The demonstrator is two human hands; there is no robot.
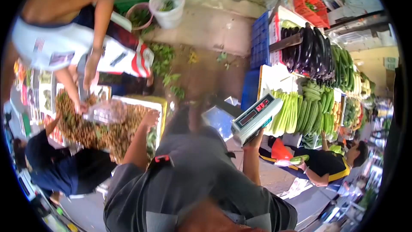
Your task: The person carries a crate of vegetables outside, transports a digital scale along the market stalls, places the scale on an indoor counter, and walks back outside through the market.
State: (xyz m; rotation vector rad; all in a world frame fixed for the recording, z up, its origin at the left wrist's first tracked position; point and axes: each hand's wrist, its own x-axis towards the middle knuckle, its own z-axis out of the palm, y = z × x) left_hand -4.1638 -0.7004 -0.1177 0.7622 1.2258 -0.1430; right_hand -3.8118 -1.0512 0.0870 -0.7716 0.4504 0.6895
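Observation:
My right hand [255, 139] grips a digital weighing scale [255, 118] from beneath. The scale is tilted, and red digits glow on its display. On the left, my left hand [150, 118] lies at the right side of a pile of small brown longan-like fruits [122, 131], near the rim of a white box [164, 111]. Its fingers look loosely stretched and hold nothing I can see, though they are small here. A clear plastic bag [107, 111] rests on the fruit, by the hand of a person across the pile.
Eggplants [311, 53], long green gourds [311, 111] and light green stalks [286, 114] fill the right stall. Another person [317, 163] there holds a green vegetable. A dark-clothed person [60, 159] stands left. A white bucket [167, 8] and loose leaves [163, 58] sit on the floor ahead.

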